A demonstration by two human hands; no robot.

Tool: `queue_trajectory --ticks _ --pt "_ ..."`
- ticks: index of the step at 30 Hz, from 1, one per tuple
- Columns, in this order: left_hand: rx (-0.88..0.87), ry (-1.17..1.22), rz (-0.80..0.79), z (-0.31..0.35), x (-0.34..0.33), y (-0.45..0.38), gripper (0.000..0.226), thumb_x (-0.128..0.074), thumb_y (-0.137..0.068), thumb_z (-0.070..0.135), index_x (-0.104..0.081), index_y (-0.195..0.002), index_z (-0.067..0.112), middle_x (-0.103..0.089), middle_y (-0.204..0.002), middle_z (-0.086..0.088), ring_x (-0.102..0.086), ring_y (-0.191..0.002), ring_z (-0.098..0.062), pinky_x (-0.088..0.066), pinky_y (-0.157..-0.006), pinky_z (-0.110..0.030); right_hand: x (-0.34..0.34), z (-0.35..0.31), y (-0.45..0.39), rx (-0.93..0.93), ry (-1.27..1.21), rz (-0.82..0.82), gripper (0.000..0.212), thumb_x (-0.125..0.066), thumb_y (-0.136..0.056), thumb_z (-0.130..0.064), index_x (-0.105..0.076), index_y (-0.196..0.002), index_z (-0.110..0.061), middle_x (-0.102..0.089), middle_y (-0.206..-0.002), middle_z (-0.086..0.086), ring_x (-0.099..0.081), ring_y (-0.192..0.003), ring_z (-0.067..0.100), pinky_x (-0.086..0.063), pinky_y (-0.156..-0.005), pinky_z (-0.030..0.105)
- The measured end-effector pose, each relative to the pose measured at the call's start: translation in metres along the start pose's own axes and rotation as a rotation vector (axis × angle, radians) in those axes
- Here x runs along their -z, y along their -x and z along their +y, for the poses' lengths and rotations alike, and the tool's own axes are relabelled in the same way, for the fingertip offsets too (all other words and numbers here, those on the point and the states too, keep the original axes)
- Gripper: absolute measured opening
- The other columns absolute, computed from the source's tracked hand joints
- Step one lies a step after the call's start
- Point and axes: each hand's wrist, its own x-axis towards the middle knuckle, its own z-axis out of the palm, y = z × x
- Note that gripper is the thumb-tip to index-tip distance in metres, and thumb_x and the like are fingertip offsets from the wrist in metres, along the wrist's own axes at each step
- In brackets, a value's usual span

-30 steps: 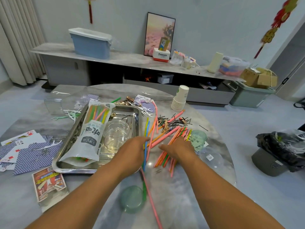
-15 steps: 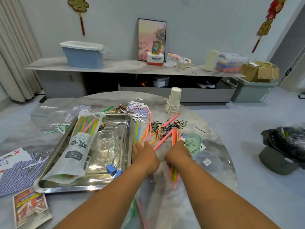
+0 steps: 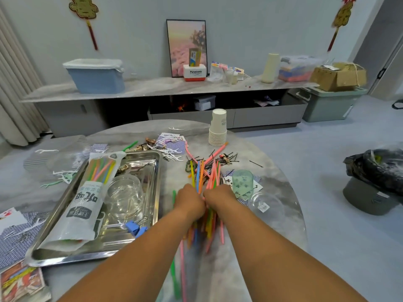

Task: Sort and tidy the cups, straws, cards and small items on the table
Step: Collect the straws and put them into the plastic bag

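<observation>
Now both hands, the left hand and right hand, have closed together mid-frame, fingers curled around the straws, raked from a scattered fan into one bundle, ready for bagging.

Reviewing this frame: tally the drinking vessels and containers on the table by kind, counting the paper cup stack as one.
Paper cup stack: 1
Green translucent cup, upside down on cards: 1
Clear cups inside the metal tray: 1 clearly visible
Clear round piece right of the hands: 1
Total: 4
</observation>
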Motion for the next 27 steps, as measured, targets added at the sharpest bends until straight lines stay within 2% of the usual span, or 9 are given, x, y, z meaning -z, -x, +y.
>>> queue_trajectory --ticks 2,4,7,11,16,20,22,24,27 --pt "-0.017 0.109 -0.041 0.002 -0.004 0.003 0.023 -0.054 -0.093 0.004 -0.062 -0.112 -0.005 -0.066 -0.114 -0.026 -0.064 -0.109 -0.038 -0.052 -0.089 -0.046 -0.004 -0.001 0.002 -0.007 -0.093 -0.022 0.04 -0.07 -0.083 -0.031 -0.066 -0.114 -0.004 -0.072 -0.115 0.015 -0.07 -0.103 0.033 -0.058 -0.092 0.041" --pt "-0.004 0.268 -0.082 -0.001 -0.006 0.006 0.028 -0.048 -0.091 -0.007 -0.068 -0.111 -0.006 -0.069 -0.109 -0.026 -0.067 -0.104 -0.036 -0.056 -0.091 -0.048 -0.006 -0.001 0.004 -0.012 -0.14 -0.043 0.045 -0.077 -0.077 -0.032 -0.067 -0.112 -0.006 -0.073 -0.108 0.014 -0.071 -0.097 0.031 -0.06 -0.087 0.041" --pt "0.021 0.459 -0.112 -0.007 -0.004 0.012 0.035 -0.043 -0.088 -0.015 -0.07 -0.108 -0.005 -0.07 -0.103 -0.025 -0.066 -0.092 -0.028 -0.055 -0.077 -0.034 -0.007 0.0 0.005 -0.008 -0.198 -0.048 0.051 -0.079 -0.064 -0.031 -0.069 -0.109 -0.008 -0.074 -0.101 0.013 -0.072 -0.093 0.03 -0.061 -0.085 0.041" --pt "-0.02 0.545 -0.183 -0.014 0.004 0.024 0.042 -0.042 -0.084 -0.023 -0.073 -0.102 -0.002 -0.072 -0.087 -0.01 -0.067 -0.081 -0.022 -0.055 -0.063 -0.019 -0.009 0.0 0.004 -0.002 -0.252 -0.089 0.055 -0.077 -0.056 -0.028 -0.071 -0.105 -0.005 -0.074 -0.098 0.015 -0.073 -0.09 0.032 -0.061 -0.085 0.045" --pt "-0.044 0.578 -0.224 -0.021 0.009 0.033 0.042 -0.037 -0.088 -0.026 -0.072 -0.106 -0.009 -0.072 -0.102 -0.024 -0.07 -0.088 -0.031 -0.06 -0.077 -0.029 -0.009 0.001 0.003 0.009 -0.161 -0.082 0.044 -0.074 -0.07 -0.012 -0.069 -0.113 -0.002 -0.072 -0.108 0.019 -0.072 -0.098 0.033 -0.061 -0.087 0.045" --pt "-0.042 0.672 -0.198 -0.023 0.013 0.045 0.043 -0.035 -0.088 -0.025 -0.071 -0.1 -0.006 -0.072 -0.095 -0.023 -0.069 -0.074 -0.021 -0.056 -0.062 -0.022 -0.006 0.0 0.009 0.007 -0.154 -0.115 0.039 -0.075 -0.077 -0.013 -0.068 -0.113 -0.001 -0.071 -0.106 0.021 -0.072 -0.095 0.034 -0.061 -0.085 0.046" --pt "-0.069 0.522 -0.058 -0.026 0.018 0.046 0.036 -0.042 -0.09 -0.017 -0.07 -0.097 0.004 -0.069 -0.096 -0.014 -0.066 -0.082 -0.02 -0.053 -0.069 -0.024 -0.003 -0.001 0.013 0.016 -0.16 -0.138 0.036 -0.071 -0.077 -0.011 -0.067 -0.11 0.0 -0.071 -0.095 0.018 -0.069 -0.077 0.03 -0.062 -0.065 0.039" --pt "-0.162 0.115 0.088 -0.028 0.026 0.049 0.026 -0.053 -0.09 -0.001 -0.067 -0.108 0.011 -0.066 -0.109 -0.008 -0.064 -0.099 -0.023 -0.048 -0.08 -0.028 0.0 -0.002 0.015 0.014 -0.169 -0.168 0.035 -0.067 -0.076 -0.012 -0.065 -0.109 0.001 -0.065 -0.084 0.017 -0.062 -0.063 0.028 -0.054 -0.049 0.031" --pt "-0.194 -0.427 0.048 -0.025 0.031 0.064 0.027 -0.061 -0.09 0.013 -0.056 -0.116 0.009 -0.061 -0.119 -0.013 -0.062 -0.11 -0.031 -0.043 -0.077 -0.032 0.005 -0.004 0.017 0.046 -0.202 -0.199 0.028 -0.063 -0.08 -0.014 -0.062 -0.102 0.002 -0.062 -0.071 0.014 -0.059 -0.058 0.027 -0.054 -0.055 0.035"
